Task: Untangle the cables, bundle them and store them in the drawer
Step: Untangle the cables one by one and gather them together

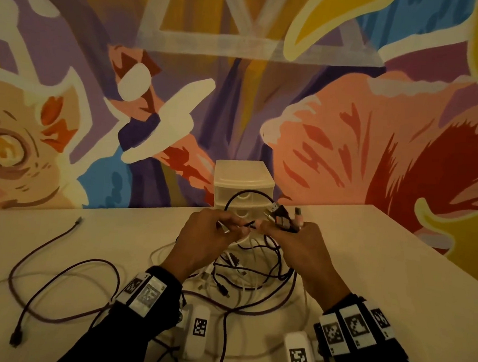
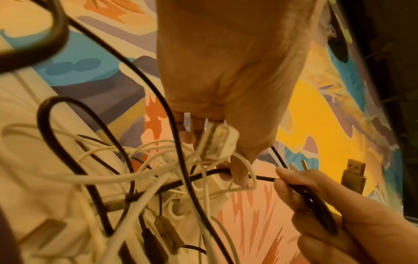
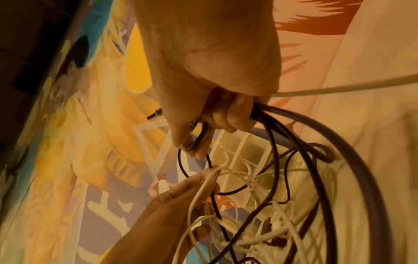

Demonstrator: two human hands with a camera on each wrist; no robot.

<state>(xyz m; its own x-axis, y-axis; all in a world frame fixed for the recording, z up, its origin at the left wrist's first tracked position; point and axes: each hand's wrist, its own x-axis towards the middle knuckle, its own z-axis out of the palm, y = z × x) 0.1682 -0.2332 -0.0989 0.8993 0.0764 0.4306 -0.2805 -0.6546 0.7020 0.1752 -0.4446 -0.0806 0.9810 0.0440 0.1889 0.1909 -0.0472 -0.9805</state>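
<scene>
A tangle of white and dark cables hangs between my two raised hands over the table. My left hand pinches a white cable with its white plug against the fingers. Close to its right, my right hand grips a bunch of dark cables, and several plugs stick up out of the fist. A thin black cable runs taut from one hand to the other. The small white drawer unit stands just behind the hands, both drawers closed.
A long dark purple cable lies in loops on the left of the table, its plug near the front edge. More cable loops run under my wrists. A painted wall rises right behind the table.
</scene>
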